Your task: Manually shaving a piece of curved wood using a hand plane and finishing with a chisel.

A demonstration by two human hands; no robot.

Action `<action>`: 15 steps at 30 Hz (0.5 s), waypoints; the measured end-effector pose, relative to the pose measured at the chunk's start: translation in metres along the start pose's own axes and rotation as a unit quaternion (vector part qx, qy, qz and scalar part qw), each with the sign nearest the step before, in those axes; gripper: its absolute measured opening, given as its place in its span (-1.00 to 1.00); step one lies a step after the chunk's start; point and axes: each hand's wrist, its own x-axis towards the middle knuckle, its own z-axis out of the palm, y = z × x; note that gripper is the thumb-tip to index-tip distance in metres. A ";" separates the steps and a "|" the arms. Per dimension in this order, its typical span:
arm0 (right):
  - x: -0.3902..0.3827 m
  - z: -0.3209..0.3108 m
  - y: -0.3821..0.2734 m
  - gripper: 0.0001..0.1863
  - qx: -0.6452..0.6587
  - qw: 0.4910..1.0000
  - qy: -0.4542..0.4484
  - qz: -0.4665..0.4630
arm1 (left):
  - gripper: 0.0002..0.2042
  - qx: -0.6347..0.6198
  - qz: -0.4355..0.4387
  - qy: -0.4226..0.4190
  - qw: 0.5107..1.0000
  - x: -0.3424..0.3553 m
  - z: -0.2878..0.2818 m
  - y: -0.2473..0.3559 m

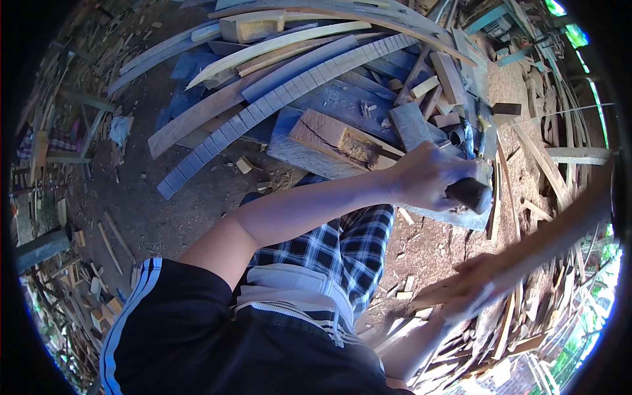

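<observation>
Left elbow bent beside the plaid trousers (359,247), a person extends a bare left forearm (316,205) over them, the left hand (424,176) clenched in a grip beyond them and to their right, its back upward. The right forearm (411,349) angles up to the trousers' right, the right hand (473,293) blurred, fingers wrapped round.

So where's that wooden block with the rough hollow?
In the head view, the wooden block lies just above centre, beyond the left forearm and to the left of the left hand.

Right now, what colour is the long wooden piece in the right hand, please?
The long wooden piece is brown, best seen in the head view.
</observation>
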 end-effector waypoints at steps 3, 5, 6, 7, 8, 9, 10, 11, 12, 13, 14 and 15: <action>0.003 -0.005 -0.005 -0.21 -0.045 0.999 -0.010 -0.026 | -0.71 -0.022 -0.024 -0.006 0.999 0.006 0.010 -0.003; 0.007 -0.005 -0.007 -0.19 -0.069 0.996 -0.018 -0.046 | -0.70 -0.016 -0.032 -0.007 0.999 0.005 0.011 -0.006; 0.008 -0.005 -0.008 -0.19 -0.081 0.995 -0.022 -0.056 | -0.70 0.003 -0.039 -0.025 0.999 0.004 0.011 -0.007; 0.010 0.007 -0.014 -0.11 -0.199 0.973 0.002 -0.117 | -0.70 0.022 -0.043 -0.043 0.998 0.006 0.010 -0.009; 0.008 -0.007 -0.002 -0.12 -0.101 0.993 -0.059 -0.006 | -0.70 0.024 -0.041 -0.041 0.998 0.006 0.011 -0.009; 0.009 -0.021 0.000 -0.12 -0.127 0.991 -0.041 -0.007 | -0.70 0.039 -0.037 -0.054 0.997 0.006 0.012 -0.008; 0.010 -0.033 0.002 -0.11 -0.153 0.988 -0.024 -0.005 | -0.71 0.052 -0.035 -0.068 0.996 0.005 0.015 -0.007; 0.012 -0.043 0.011 -0.13 -0.077 0.996 0.025 -0.023 | -0.72 0.057 -0.033 -0.058 0.996 0.007 0.019 -0.007; 0.008 -0.051 0.023 -0.13 -0.079 0.996 0.024 -0.020 | -0.72 0.055 -0.035 -0.059 0.996 0.005 0.019 -0.007; 0.006 -0.052 0.028 -0.17 0.013 0.995 0.087 0.036 | -0.72 0.043 -0.028 -0.049 0.997 0.008 0.021 -0.007; 0.003 -0.054 0.031 -0.20 0.105 0.979 0.150 0.091 | -0.73 0.032 -0.019 -0.038 0.999 0.010 0.022 -0.007; -0.002 -0.051 0.033 -0.20 0.101 0.979 0.155 0.091 | -0.75 0.045 -0.019 -0.033 0.998 0.008 0.027 -0.007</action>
